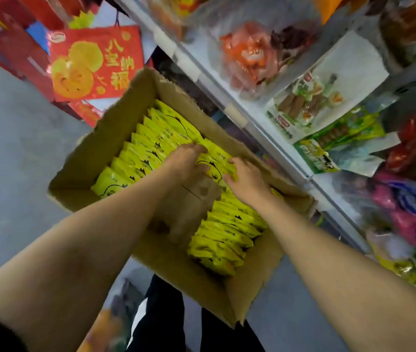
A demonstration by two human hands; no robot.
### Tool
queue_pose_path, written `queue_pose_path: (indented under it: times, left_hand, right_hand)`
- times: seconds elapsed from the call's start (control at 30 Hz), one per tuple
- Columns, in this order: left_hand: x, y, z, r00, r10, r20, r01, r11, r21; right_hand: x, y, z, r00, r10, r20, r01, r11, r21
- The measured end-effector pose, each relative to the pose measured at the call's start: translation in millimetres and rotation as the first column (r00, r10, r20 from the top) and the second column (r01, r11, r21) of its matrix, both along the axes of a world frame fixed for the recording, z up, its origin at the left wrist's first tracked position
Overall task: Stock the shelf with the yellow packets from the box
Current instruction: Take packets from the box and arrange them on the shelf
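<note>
Both hands: my left hand (189, 161) and right hand (243, 177) are down in the cardboard box (115, 128), meeting over one clutch of yellow packets (214, 162) near the middle of the far row.
Left grip: fingers curled over the top edges of that clutch, thumb side toward me, so I'm holding packets here, not just touching.
Right grip: fingers bent round the near face of the same clutch, pinching it against the left.
Packets, where: two rows standing on edge in the box, one on the left (136, 158), one nearer the shelf (227, 232), with a bare cardboard gap (189, 207) between them by my wrists.
Shelf, where: the white shelf edge (237, 115) runs just beside the box on my right, already carrying green and white snack bags (311, 102).
Doing it well: I reckon I should squeeze the bundle flat between both palms and lift straight up, so the neighbours don't drag out and nothing fans loose on the way across.
Watch for: slick film, so a loose grip could let the middle ones slide.
Hard to make out: how many packets I've got; my fingers cover the count.
Hidden: no free slot for yellow packets shows on the shelf, and the upper tiers are smeared by blur.
Cut off: the box's near corner sits over my dark trousers (161, 313); what it rests on I cannot tell.
</note>
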State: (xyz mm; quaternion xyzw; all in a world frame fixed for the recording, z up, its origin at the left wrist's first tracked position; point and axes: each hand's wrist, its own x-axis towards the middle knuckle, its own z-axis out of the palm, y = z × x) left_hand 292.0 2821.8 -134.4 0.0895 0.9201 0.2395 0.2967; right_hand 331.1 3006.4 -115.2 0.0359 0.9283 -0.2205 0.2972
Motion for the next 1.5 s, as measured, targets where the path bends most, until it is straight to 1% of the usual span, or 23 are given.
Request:
queue_pose_path:
  times: [0.1,0.23,0.37,0.4,0.47,0.5,0.57,0.63,0.73,0.8,0.93,1.03,1.1,1.17,1.23,1.27,1.33,1.43,1.5]
  left_hand:
    - [-8,2,-33,0.997,-0.072,0.002,0.072,0.997,-0.002]
    - [-6,6,-49,0.984,-0.158,-0.077,0.150,0.984,-0.091]
    - [-2,2,-57,0.951,-0.286,-0.113,0.262,0.946,-0.192]
    - [-1,0,-57,0.944,-0.303,-0.131,0.275,0.942,-0.193]
    - [1,-2,-56,0.939,-0.309,-0.152,0.289,0.947,-0.140]
    - [5,-4,-54,0.947,-0.295,-0.129,0.285,0.954,-0.089]
    - [17,-11,-49,0.973,-0.228,-0.014,0.229,0.973,0.032]
    - [30,-22,-49,0.980,-0.169,0.107,0.159,0.982,0.097]
    - [46,-38,-46,0.960,-0.030,0.277,-0.005,0.992,0.125]
    - [52,-47,-45,0.943,0.031,0.331,-0.076,0.989,0.125]
    - [62,-63,-48,0.922,0.064,0.381,-0.118,0.986,0.120]
    - [65,-74,-51,0.877,0.064,0.476,-0.132,0.985,0.109]
    - [66,-78,-50,0.848,0.053,0.527,-0.131,0.985,0.112]
    - [68,-81,-49,0.829,0.058,0.557,-0.146,0.983,0.115]
    - [68,-85,-43,0.824,0.063,0.563,-0.149,0.983,0.107]
    - [69,-86,-38,0.822,0.069,0.565,-0.151,0.983,0.100]
    - [69,-90,-27,0.826,0.074,0.559,-0.154,0.983,0.097]
    - [68,-88,-4,0.848,0.014,0.529,-0.076,0.992,0.096]
    - [67,-86,15,0.858,0.000,0.514,-0.067,0.992,0.111]
  right_hand:
    - [0,-2,-23,0.999,-0.052,-0.012,0.052,0.999,-0.011]
    - [7,-3,-41,0.997,-0.082,-0.012,0.082,0.997,0.001]
    - [3,-9,-46,0.990,-0.137,-0.043,0.138,0.990,0.005]
    - [0,-10,-47,0.988,-0.149,-0.050,0.149,0.989,0.006]
    - [-5,-12,-48,0.984,-0.164,-0.063,0.165,0.986,0.008]
    - [-6,-12,-49,0.984,-0.163,-0.068,0.164,0.986,0.011]
    - [-5,-14,-53,0.987,-0.143,-0.074,0.146,0.989,0.028]
    - [-3,-15,-56,0.987,-0.140,-0.074,0.143,0.989,0.047]
    - [-5,-20,-65,0.988,-0.142,-0.067,0.147,0.986,0.081]
    - [-8,-25,-72,0.992,-0.118,-0.054,0.124,0.985,0.117]
    - [-13,-34,-84,0.993,-0.091,-0.069,0.104,0.968,0.229]
    - [-12,-41,-87,0.989,-0.085,-0.123,0.121,0.941,0.317]
    - [-10,-45,-88,0.985,-0.103,-0.141,0.146,0.929,0.340]
    - [-7,-48,-84,0.984,-0.103,-0.148,0.144,0.942,0.303]
    - [-3,-50,-76,0.984,-0.109,-0.142,0.136,0.971,0.197]
    - [-1,-50,-69,0.982,-0.138,-0.126,0.154,0.979,0.130]
    - [4,-49,-54,0.973,-0.218,-0.082,0.220,0.975,0.028]
    - [12,-45,-30,0.958,-0.272,-0.086,0.269,0.962,-0.041]
    - [18,-43,-13,0.944,-0.319,-0.088,0.311,0.946,-0.098]
